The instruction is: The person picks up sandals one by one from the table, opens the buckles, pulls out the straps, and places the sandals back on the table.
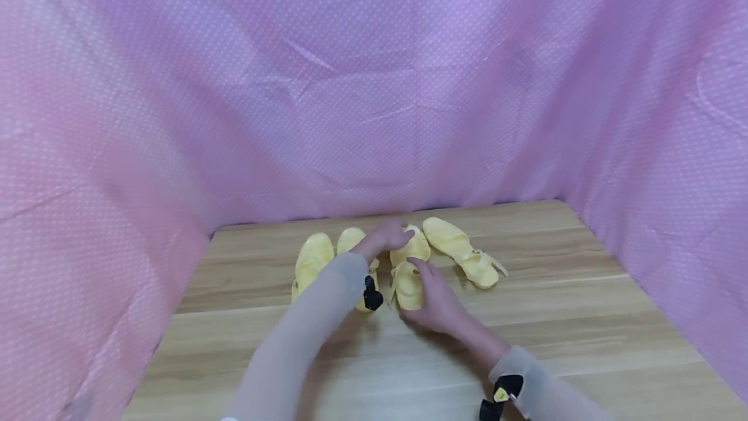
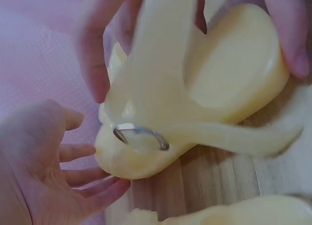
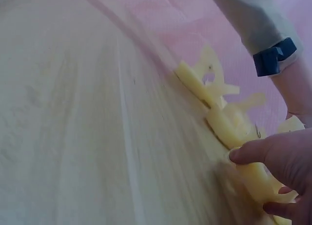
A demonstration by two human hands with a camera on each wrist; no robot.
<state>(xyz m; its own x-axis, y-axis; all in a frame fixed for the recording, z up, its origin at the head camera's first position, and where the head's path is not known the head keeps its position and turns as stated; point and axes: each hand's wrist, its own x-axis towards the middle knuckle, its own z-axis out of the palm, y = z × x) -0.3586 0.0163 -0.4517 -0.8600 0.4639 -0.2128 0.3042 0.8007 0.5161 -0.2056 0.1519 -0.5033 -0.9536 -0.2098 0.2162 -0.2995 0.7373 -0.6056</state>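
Note:
Several yellow sandals lie in a row on the wooden table. The right hand (image 1: pixel 435 301) holds the heel end of one sandal (image 1: pixel 408 288), fingers on one side and thumb on the other. At that sandal's toe is the left hand (image 1: pixel 387 237), its fingers loosely extended. In the left wrist view the left hand (image 2: pixel 46 161) touches the toe end below a metal buckle (image 2: pixel 141 135), and a loose strap (image 2: pixel 234 137) sticks out sideways. The right wrist view has the right hand (image 3: pixel 280 164) with its thumb against a sandal's side (image 3: pixel 256 181).
To the left are two more sandals, one (image 1: pixel 314 258) partly behind the left forearm. Another sandal (image 1: pixel 461 249) lies slanted on the right, its strap pointing outward. Pink dotted cloth (image 1: pixel 374 115) hangs around the wooden table (image 1: pixel 584 317) at the back and sides.

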